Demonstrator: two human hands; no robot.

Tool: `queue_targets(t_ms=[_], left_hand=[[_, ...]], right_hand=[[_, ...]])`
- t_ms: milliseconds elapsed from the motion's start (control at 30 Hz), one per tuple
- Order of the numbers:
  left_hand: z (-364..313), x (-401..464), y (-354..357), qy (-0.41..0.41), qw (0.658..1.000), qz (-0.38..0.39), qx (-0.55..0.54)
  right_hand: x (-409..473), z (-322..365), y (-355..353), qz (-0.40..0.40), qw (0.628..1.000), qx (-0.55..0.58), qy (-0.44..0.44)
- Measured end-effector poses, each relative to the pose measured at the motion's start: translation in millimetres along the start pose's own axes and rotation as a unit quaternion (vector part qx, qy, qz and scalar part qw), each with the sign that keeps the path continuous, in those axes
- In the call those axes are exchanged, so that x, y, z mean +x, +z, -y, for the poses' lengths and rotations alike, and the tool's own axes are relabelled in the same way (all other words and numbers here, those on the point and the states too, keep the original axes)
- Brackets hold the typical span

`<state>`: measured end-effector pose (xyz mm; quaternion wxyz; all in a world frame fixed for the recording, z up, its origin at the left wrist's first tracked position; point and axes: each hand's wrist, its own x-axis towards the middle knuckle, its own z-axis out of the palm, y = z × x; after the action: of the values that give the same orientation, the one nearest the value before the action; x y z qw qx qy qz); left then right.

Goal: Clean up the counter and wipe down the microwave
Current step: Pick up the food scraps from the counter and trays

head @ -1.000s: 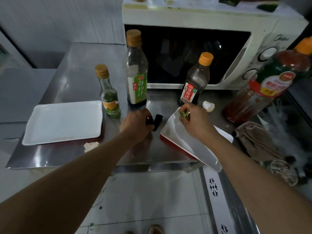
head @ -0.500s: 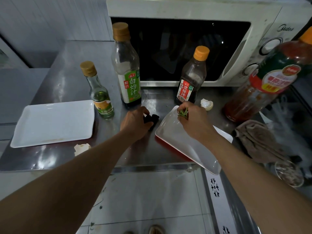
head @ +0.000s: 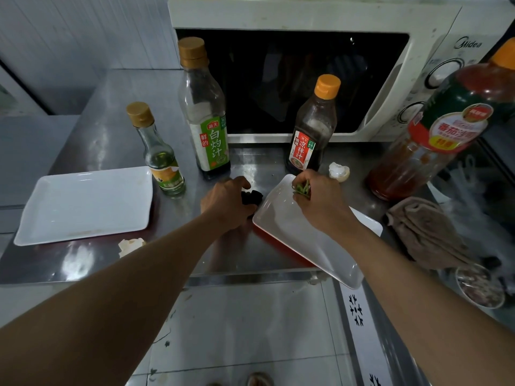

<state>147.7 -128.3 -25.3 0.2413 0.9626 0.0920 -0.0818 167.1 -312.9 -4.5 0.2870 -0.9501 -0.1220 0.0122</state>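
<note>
Scraps are being gathered from a steel bench [head: 117, 129] fronting the microwave [head: 306, 15]. Left hand [head: 227, 200] is curling its grip round dark scraps [head: 252, 196], lying at three o'clock of its knuckles, just beside the white plate [head: 303, 240]. Right hand [head: 323, 201] is pinching green vegetable strips [head: 302, 188] over that plate's far corner; the plate's long axis is running ten to four o'clock.
</note>
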Motion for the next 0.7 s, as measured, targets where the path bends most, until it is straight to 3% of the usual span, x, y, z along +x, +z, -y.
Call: queue_targets(t_ms=[433,700], left_hand=[[-1.3,3.1,3.1,0.028,0.999,0.042,0.002],[1.2,5.0,1.6,0.016,0.999,0.026,-0.029]], right_hand=[[-3.6,-0.5,-0.8,0.006,1.0,0.001,0.014],[-4.3,1.9,-3.9,0.011,1.0,0.001,0.02]])
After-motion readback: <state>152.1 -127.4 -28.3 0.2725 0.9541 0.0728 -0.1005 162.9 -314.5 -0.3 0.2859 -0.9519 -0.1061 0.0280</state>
